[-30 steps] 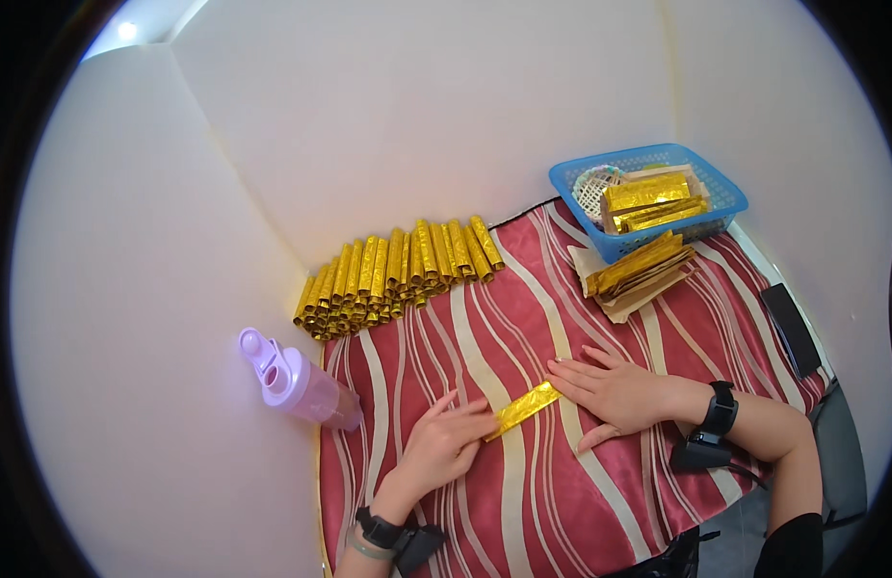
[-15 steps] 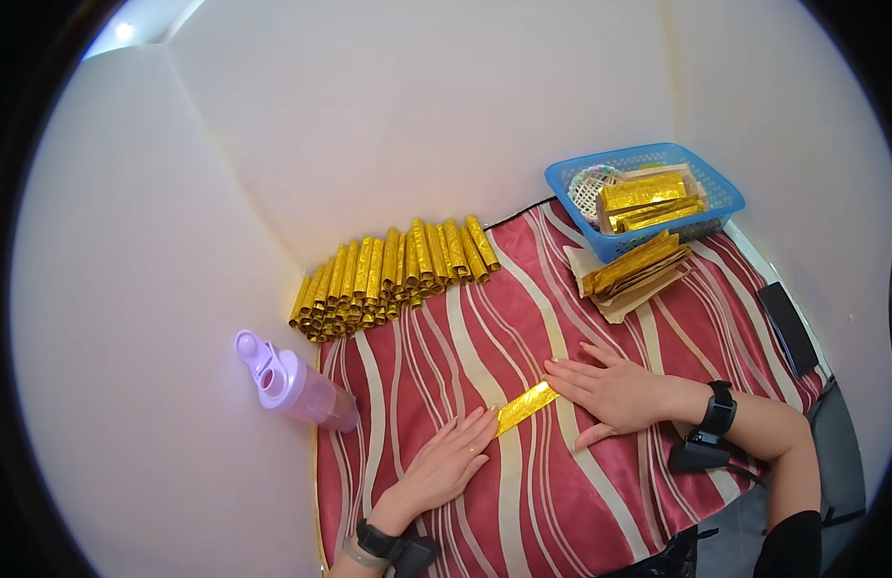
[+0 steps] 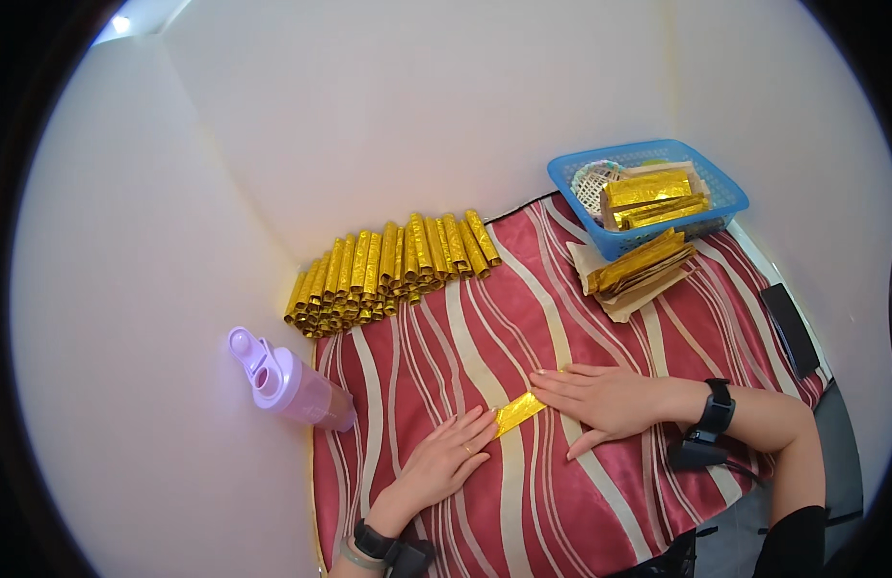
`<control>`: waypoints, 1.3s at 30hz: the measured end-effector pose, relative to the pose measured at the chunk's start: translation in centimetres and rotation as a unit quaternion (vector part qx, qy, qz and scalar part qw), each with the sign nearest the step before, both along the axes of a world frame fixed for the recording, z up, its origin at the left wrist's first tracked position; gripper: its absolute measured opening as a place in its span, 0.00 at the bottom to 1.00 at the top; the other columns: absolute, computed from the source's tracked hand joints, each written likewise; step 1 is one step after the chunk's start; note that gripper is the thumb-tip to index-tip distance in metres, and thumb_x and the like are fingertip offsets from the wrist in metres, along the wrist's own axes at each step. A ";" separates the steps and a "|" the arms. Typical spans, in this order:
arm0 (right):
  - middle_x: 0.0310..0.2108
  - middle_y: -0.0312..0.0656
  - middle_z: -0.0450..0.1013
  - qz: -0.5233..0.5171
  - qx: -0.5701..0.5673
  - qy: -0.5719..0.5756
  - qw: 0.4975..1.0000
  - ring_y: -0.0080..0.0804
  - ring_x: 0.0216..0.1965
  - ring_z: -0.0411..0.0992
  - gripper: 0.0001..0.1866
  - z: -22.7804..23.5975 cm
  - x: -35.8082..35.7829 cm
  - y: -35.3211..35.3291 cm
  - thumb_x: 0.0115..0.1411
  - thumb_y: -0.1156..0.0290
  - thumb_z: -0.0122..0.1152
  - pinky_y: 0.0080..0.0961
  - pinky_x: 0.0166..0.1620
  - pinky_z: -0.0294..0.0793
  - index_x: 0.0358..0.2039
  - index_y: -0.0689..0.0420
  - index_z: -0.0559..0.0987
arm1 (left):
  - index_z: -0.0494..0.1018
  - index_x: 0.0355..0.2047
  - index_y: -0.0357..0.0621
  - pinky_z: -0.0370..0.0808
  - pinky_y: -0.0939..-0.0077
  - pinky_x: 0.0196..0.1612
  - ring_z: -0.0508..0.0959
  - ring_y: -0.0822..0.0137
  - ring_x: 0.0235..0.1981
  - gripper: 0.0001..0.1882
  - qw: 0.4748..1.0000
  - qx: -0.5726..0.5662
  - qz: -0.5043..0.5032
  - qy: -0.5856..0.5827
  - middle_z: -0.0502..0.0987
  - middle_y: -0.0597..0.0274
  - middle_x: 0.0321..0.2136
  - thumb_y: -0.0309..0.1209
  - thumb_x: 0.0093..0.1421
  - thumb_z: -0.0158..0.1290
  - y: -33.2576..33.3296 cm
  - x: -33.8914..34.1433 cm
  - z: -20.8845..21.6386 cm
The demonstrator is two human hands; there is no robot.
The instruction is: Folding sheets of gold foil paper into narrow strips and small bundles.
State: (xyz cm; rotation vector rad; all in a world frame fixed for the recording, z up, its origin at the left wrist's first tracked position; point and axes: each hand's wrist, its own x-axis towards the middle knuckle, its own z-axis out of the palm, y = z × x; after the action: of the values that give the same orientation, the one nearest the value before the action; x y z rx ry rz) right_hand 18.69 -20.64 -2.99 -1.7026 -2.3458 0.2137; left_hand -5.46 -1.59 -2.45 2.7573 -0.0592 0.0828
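Note:
A narrow strip of shiny gold paper (image 3: 520,412) lies slantwise on the striped cloth, with only its middle showing. My left hand (image 3: 450,457) rests flat across its lower left end, fingers stretched out. Over the upper right end, my right hand (image 3: 605,403) lies palm down, its fingers straight and the thumb spread away. Both palms hide the strip's ends. Beyond the hands, many gold paper rolls (image 3: 388,265) are piled along the wall at the back left. A loose stack of gold and brown paper sheets (image 3: 641,273) sits at the back right.
A blue plastic basket (image 3: 722,197) holds more gold paper and a small white woven basket (image 3: 590,185). At the left edge stands a purple shaker bottle (image 3: 297,388). A black flat object (image 3: 789,330) lies by the right edge of the red striped cloth (image 3: 562,520). White walls enclose the back and left.
My right hand has slid a little to the left along the gold strip and covers more of it. My left hand stays in nearly the same place.

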 end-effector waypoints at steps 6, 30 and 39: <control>0.68 0.53 0.48 -0.005 -0.030 -0.070 0.997 0.43 0.71 0.43 0.46 0.8 0.9 -0.2 0.62 0.34 0.39 0.41 0.69 0.43 0.65 0.64 0.56 | 0.77 0.45 0.41 0.68 0.61 0.56 0.70 0.58 0.55 0.16 0.988 0.100 -0.005 -0.120 0.74 0.59 0.51 0.33 0.58 0.56 -0.6 0.8 0.8; 0.32 0.35 0.69 -0.028 0.207 0.003 0.978 0.30 0.35 0.72 0.08 0.2 2.1 0.5 0.54 0.69 0.58 0.26 0.33 0.75 0.34 0.55 0.74 | 0.75 0.34 0.39 0.75 0.70 0.31 0.77 0.59 0.27 0.05 0.955 -0.080 0.184 -0.217 0.76 0.59 0.30 0.24 0.56 0.55 0.0 3.6 0.6; 0.31 0.35 0.70 -0.038 0.204 -0.032 0.978 0.30 0.33 0.72 0.09 -0.1 2.0 0.7 0.52 0.70 0.57 0.26 0.32 0.74 0.35 0.53 0.75 | 0.78 0.33 0.45 0.77 0.74 0.31 0.79 0.64 0.32 0.10 0.963 0.147 -0.038 -0.222 0.77 0.63 0.31 0.25 0.48 0.61 -0.9 2.3 1.0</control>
State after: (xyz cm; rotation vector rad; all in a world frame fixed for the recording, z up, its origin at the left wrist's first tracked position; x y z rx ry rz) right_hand 20.71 -19.94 -3.06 -1.6055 -2.1695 -0.3194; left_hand -3.18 -2.46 -1.44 2.9674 -0.3187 0.7250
